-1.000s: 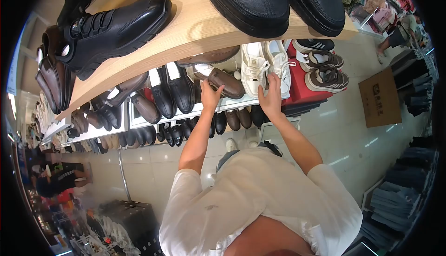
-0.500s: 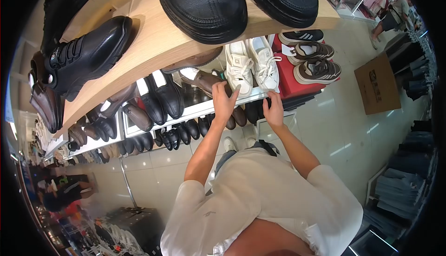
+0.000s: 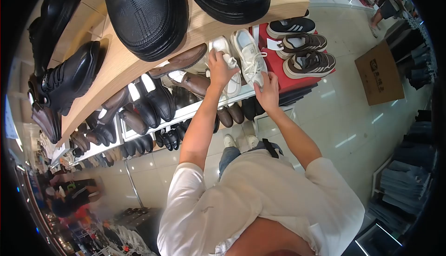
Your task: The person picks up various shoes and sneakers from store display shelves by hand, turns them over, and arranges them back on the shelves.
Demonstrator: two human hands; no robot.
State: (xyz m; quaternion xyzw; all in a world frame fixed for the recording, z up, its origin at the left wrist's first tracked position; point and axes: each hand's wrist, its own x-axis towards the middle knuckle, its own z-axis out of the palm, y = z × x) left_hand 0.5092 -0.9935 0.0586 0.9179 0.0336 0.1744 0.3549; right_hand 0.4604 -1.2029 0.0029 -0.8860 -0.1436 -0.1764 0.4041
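Two white lace-up sneakers stand side by side on a white-edged shelf, toes toward me. My left hand [image 3: 221, 71] lies over the left white sneaker [image 3: 232, 85], its fingers along the outer side and its thumb across by the laces. Part of that shoe is hidden under the hand. My right hand [image 3: 268, 92] has its fingers and thumb closed about the toe of the right white sneaker [image 3: 251, 61]. Just left of them lie brown leather shoes [image 3: 194, 83].
Large black leather shoes [image 3: 144, 19] stand on a wooden shelf [image 3: 204, 26] above my hands. Striped sneakers [image 3: 309, 63] sit on a red display block [image 3: 297, 83] at right. A cardboard box [image 3: 380, 79] stands on the floor; folded jeans [image 3: 402, 186] are stacked beyond.
My left hand has moved up from the toe area onto the left sneaker. My right hand has moved in to the right sneaker's toe. The view has shifted, and the sneakers appear slightly turned.
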